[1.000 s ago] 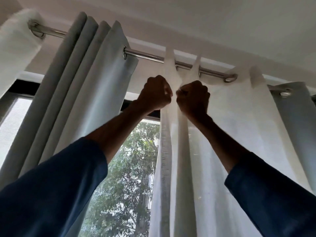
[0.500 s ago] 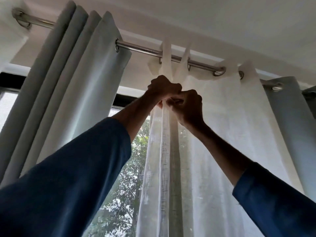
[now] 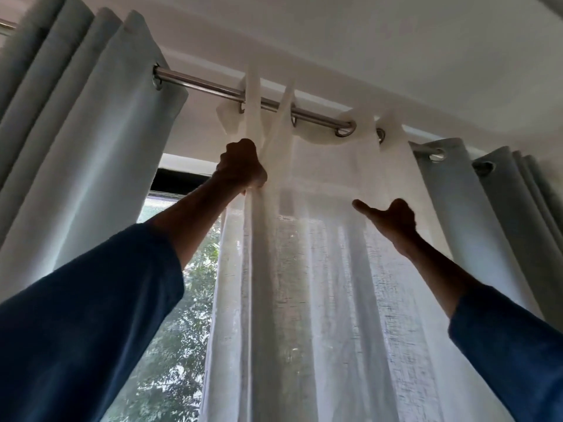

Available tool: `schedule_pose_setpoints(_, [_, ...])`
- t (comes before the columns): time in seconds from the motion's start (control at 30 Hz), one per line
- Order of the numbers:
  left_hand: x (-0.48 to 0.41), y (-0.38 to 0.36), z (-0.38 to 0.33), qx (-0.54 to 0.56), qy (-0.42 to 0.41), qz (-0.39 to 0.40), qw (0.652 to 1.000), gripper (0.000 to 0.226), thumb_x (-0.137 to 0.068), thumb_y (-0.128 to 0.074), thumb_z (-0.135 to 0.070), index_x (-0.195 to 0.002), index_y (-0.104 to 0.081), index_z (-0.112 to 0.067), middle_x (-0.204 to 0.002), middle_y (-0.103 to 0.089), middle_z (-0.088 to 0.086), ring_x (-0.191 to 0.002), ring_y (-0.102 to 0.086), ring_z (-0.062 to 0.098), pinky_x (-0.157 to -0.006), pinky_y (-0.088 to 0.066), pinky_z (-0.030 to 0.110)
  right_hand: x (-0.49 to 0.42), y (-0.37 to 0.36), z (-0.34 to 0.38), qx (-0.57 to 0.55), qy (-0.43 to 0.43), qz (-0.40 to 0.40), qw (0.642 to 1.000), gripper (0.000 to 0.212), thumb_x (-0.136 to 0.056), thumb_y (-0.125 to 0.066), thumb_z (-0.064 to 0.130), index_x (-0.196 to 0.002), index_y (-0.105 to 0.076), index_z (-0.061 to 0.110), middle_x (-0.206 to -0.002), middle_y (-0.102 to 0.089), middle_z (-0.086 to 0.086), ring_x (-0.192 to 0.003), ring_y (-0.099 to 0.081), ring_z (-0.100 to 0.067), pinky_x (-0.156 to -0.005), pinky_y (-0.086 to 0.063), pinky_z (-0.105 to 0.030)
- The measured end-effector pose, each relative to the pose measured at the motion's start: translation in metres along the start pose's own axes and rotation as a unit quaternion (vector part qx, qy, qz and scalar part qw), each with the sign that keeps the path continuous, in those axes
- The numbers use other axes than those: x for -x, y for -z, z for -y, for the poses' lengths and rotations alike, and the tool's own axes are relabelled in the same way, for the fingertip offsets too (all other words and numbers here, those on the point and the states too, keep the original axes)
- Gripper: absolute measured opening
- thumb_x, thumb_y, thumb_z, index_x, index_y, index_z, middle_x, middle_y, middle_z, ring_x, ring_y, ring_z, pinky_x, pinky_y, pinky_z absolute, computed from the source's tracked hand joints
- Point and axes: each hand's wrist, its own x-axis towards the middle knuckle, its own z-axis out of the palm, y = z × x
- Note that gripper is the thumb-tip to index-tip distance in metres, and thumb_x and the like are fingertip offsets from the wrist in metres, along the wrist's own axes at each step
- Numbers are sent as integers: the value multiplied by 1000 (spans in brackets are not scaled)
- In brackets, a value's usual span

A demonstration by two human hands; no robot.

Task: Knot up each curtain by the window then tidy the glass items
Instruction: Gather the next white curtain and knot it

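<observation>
Sheer white curtain [image 3: 320,284] hangs straight down from metal rod [image 3: 207,85] at centre of window [image 3: 170,345], its top threaded on rod by eyelets.

Left grip [image 3: 240,167]: bare hand, fist closed round a bunched fold at sheer's left edge, high up, just below rod.

Right grip [image 3: 393,222]: bare hand raised against sheer further right, well apart from left grip, thumb stuck out toward left. Fingers not visible, so cannot tell whether they hold fabric.

Grey curtain L [image 3: 100,141] gathered in folds on rod, left of sheer. Grey curtain R [image 3: 457,202] on eyelets, right of sheer.

Forearms bare, with blue sleeves [image 3: 85,315] further down the arms. Green foliage seen thru glass betw. grey curtain L & sheer.
</observation>
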Motion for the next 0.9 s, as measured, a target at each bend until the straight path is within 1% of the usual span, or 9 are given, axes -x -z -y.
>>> schedule_pose_setpoints(0.1, [-2,0,2,-1,-7,4,1000,44,-73,-82,-6,-112,-61,-1,-111,-63,17,-89,-70,36,-61,-62,40,-1,-6,-8,1,31,27,999,75,-79,-81,46,-131,-54,-1,-132,-58,-16,-122,-57,-33,-92,-50,-36])
schedule_pose_setpoints(0.2, [-3,-3,4,-5,-19,0,1000,42,-71,-82,-9,-107,-64,1,-106,-65,19,-88,-70,37,-60,-61,39,2,-19,-2,64,96,-39,993,42,-91,-67,31,-118,-62,-1,-120,-64,-20,-116,-60,-40,-94,-50,-42])
schedule_pose_setpoints(0.37, [-3,-12,10,-25,-46,-24,998,35,-76,-74,-11,-106,-60,0,-112,-61,21,-104,-63,39,-85,-58,44,22,-39,37,137,189,-47,971,32,-102,-49,25,-126,-55,5,-129,-57,-17,-120,-53,-38,-96,-41,-39])
schedule_pose_setpoints(0.53, [-5,-12,13,-32,-77,-23,996,20,-79,-66,-13,-89,-50,-7,-108,-62,23,-106,-61,41,-81,-53,40,43,-60,79,137,265,-49,953,24,-102,-47,22,-116,-60,7,-121,-62,-13,-110,-58,-33,-80,-38,-32])
schedule_pose_setpoints(0.67, [-8,-10,17,-32,-104,-25,994,29,-80,-68,-16,-99,-57,2,-116,-59,25,-112,-58,42,-82,-49,37,71,-78,114,137,351,-40,926,25,-101,-49,24,-116,-63,10,-119,-64,-10,-110,-59,-33,-83,-42,-35])
schedule_pose_setpoints(0.77, [-2,-9,17,-45,-148,-7,988,29,-69,-66,-27,-68,-47,-6,-95,-57,25,-98,-61,44,-67,-40,34,89,-84,129,119,397,-35,909,18,-98,-52,19,-105,-65,9,-112,-66,-10,-105,-59,-33,-76,-38,-34])
schedule_pose_setpoints(0.8, [1,-9,18,-53,-160,-7,986,29,-63,-61,-31,-67,-43,-9,-89,-55,21,-92,-62,43,-65,-38,34,91,-84,129,121,401,-35,907,17,-97,-52,17,-103,-65,8,-110,-66,-10,-104,-59,-34,-74,-35,-33])
schedule_pose_setpoints(0.83, [4,-10,20,-57,-171,-8,984,31,-60,-59,-33,-73,-46,-8,-90,-56,18,-90,-62,41,-64,-41,34,92,-83,126,129,402,-35,906,17,-97,-52,17,-103,-66,8,-111,-66,-10,-104,-59,-34,-73,-34,-32])
schedule_pose_setpoints(0.9, [12,-15,23,-48,-201,-16,978,46,-66,-68,-21,-106,-52,-3,-98,-62,17,-89,-65,37,-67,-53,38,92,-77,117,141,394,-35,907,19,-99,-51,20,-100,-66,8,-110,-65,-12,-104,-59,-35,-71,-33,-34])
